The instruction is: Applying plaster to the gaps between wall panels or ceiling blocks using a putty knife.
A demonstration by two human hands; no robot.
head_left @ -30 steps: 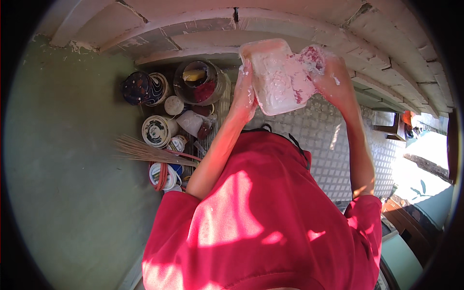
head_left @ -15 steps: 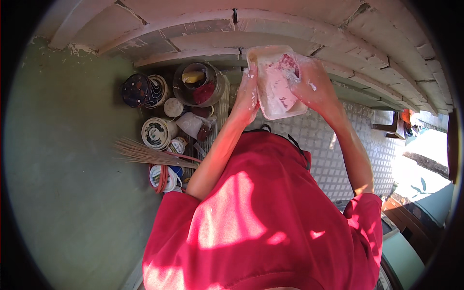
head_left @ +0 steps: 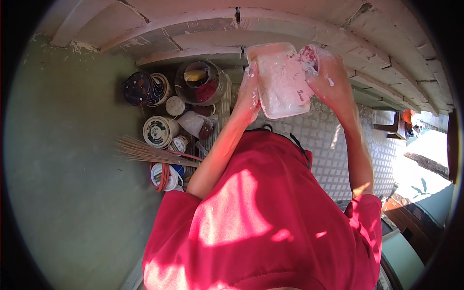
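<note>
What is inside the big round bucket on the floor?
Inside the round bucket a yellow thing and a red thing show. The rest is dark, so whatever lies under them is hidden.

Packages crowd the centre-left of the frame. A round tin (head_left: pixel 145 88) with a dark blue and red swirled pattern lies at the upper left of the group. Just right of it stands a large clear round tub (head_left: pixel 200 82) holding yellow and red contents. Below sit a small white lid-topped jar (head_left: pixel 174 105), a round white can with dark rings (head_left: pixel 157 131) and a white bag (head_left: pixel 192 123). Lower still lies a white and blue container (head_left: pixel 164 175) beside orange cord.
</note>
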